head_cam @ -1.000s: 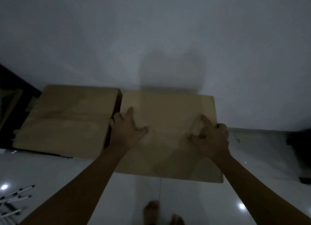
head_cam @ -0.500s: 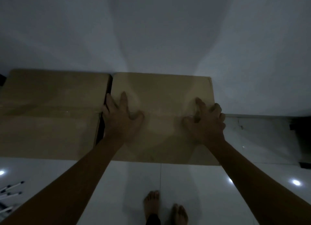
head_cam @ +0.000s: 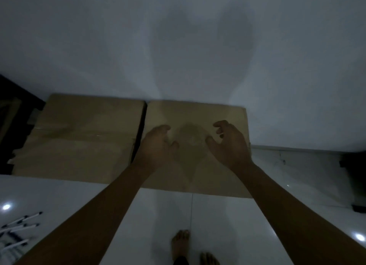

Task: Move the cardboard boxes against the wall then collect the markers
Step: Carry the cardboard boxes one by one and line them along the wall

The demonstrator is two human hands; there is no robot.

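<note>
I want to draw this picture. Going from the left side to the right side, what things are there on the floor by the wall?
Markers → left cardboard box → left hand → right hand, both hands over the right cardboard box → bare floor.

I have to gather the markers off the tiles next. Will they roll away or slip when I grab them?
The markers look like slim round sticks, so they will probably roll if nudged. The floor is glossy tile that reflects the lights, so they may skid too. They look light and stiff, and lie loosely scattered, so scooping several together should work.
</note>
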